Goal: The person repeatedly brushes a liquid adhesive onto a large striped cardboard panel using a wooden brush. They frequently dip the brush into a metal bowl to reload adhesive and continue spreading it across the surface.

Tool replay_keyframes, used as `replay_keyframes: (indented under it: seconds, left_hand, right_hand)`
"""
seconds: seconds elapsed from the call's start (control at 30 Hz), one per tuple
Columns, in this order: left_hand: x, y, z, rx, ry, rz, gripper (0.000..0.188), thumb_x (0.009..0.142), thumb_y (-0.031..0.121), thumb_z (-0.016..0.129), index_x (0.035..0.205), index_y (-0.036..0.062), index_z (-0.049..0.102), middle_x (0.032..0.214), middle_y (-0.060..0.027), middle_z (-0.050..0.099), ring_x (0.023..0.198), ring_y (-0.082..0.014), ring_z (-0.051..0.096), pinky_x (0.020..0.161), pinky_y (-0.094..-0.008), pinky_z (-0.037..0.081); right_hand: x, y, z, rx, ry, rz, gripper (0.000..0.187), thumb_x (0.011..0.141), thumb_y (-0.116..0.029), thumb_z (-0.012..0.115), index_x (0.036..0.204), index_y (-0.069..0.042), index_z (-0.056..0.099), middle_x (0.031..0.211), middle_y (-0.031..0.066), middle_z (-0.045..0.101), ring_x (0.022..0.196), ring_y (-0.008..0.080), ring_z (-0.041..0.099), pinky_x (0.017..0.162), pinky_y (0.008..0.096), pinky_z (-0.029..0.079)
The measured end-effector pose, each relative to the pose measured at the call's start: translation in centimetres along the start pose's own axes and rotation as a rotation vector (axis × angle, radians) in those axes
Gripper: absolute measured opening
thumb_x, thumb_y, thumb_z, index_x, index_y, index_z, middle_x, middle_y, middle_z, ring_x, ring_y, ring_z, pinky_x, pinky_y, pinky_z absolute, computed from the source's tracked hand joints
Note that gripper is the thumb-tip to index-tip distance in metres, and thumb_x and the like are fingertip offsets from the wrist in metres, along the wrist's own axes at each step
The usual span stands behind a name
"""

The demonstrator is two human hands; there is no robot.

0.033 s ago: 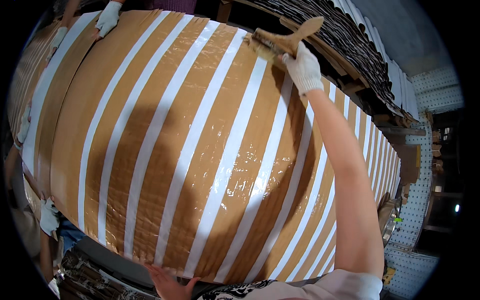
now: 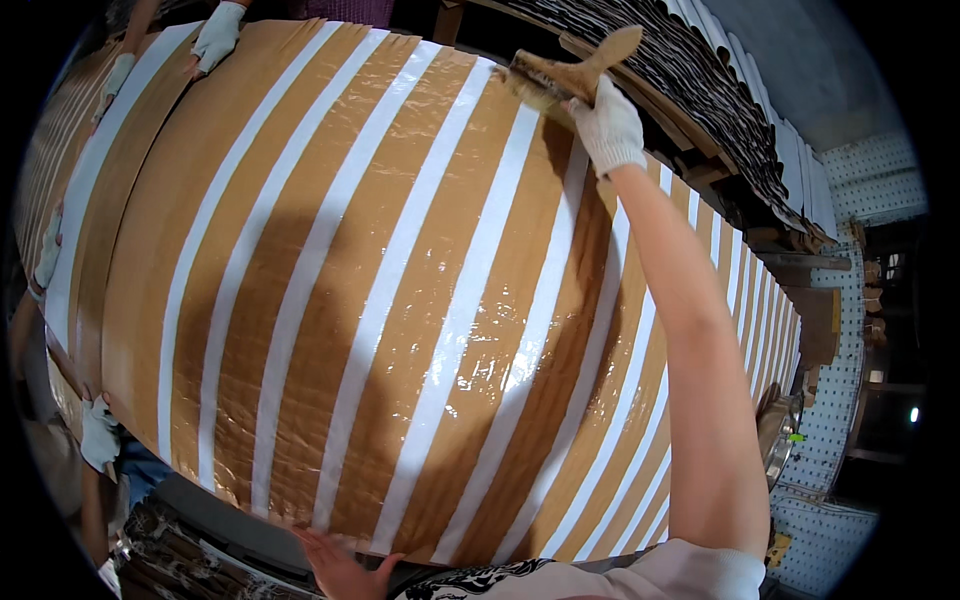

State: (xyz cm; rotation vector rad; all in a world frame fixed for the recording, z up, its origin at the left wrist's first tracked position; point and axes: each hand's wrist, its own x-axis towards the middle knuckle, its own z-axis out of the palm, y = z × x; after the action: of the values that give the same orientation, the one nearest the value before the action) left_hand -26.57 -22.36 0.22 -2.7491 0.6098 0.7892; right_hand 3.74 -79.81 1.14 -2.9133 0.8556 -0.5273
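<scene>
Right hand [image 2: 610, 125], in a white knitted glove, is closed around a broad, pale wooden brush [image 2: 565, 75] with straw-coloured bristles. From my remote view, the handle's rounded end rises past the glove to the upper right, and the bristles hang to the hand's lower left, over the far edge of a wide, glossy sheet surface banded in brown and white [image 2: 480, 370]. I cannot tell how firmly they press. That surface spreads below the right hand and to both sides, with bright wet-looking glints between it and me.

I see the bare left hand [image 2: 350, 568] far below and to the left of the glove, at the surface's near edge, its thumb spread from the fingers. It appears to grip nothing, though I cannot tell whether it presses on the edge.

Well to the left of the brush hand, I find a co-worker's white-gloved hand [image 2: 217, 38] at a brown panel's far end. Just up and right of the brush hand lies a stack of dark, wavy-edged sheets [image 2: 700, 110].
</scene>
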Motion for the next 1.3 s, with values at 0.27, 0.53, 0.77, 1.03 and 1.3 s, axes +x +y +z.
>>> replay_keyframes:
  seconds: [0.27,0.53,0.77,1.03,1.3]
  left_hand:
    - [-0.2,0.8,-0.2,-0.167,0.108,-0.119,0.079,0.067,0.064,0.074,0.111,-0.0003,0.067,0.134,-0.0343,0.048,0.138,-0.0519,0.025,0.12,-0.0566,0.006]
    - [-0.3,0.0,1.6,-0.163,0.215,-0.034,0.083,0.065,0.061,0.079,0.115,-0.0038,0.064,0.131,-0.0297,0.053,0.133,-0.0463,0.036,0.117,-0.0524,0.021]
    - [-2.1,-0.4,2.2,-0.187,0.303,-0.094,0.09,0.062,0.061,0.082,0.119,-0.0056,0.059,0.118,-0.0265,0.059,0.119,-0.0436,0.05,0.106,-0.049,0.036]
    - [-0.4,-1.1,3.4,-0.164,0.072,-0.073,0.143,0.06,0.084,0.066,0.134,-0.0304,0.021,0.14,-0.053,0.019,0.138,-0.0541,0.029,0.115,-0.0439,0.029]
    - [-0.7,-0.1,1.3,-0.182,0.106,-0.093,0.135,0.061,0.078,0.071,0.137,-0.0248,0.026,0.143,-0.0464,0.026,0.136,-0.0492,0.034,0.112,-0.0433,0.032]
  right_hand:
    - [-0.7,-11.6,-3.9,0.788,-0.463,0.045,0.05,0.083,-0.046,0.07,0.102,0.0,0.07,0.09,0.0105,0.067,0.076,0.0177,0.063,0.065,0.0346,0.052]
    - [-4.8,-9.6,0.1,0.868,-0.279,0.19,0.056,0.08,-0.042,0.062,0.114,0.002,0.061,0.104,0.0259,0.067,0.103,0.0405,0.064,0.093,0.0415,0.049]
    - [-10.5,14.5,-4.3,0.846,0.024,0.659,0.05,0.081,-0.036,0.068,0.116,0.0,0.064,0.107,0.0156,0.068,0.096,0.0244,0.066,0.084,0.0373,0.051]
    - [-13.5,18.1,-10.6,0.465,0.196,0.549,0.055,0.081,-0.041,0.064,0.118,0.0,0.062,0.105,0.0185,0.068,0.098,0.0309,0.065,0.084,0.0403,0.049]
    - [-13.6,-16.2,-7.1,0.796,-0.282,0.114,0.046,0.087,-0.035,0.052,0.12,-0.004,0.059,0.117,0.0248,0.061,0.11,0.0407,0.06,0.096,0.0456,0.048]
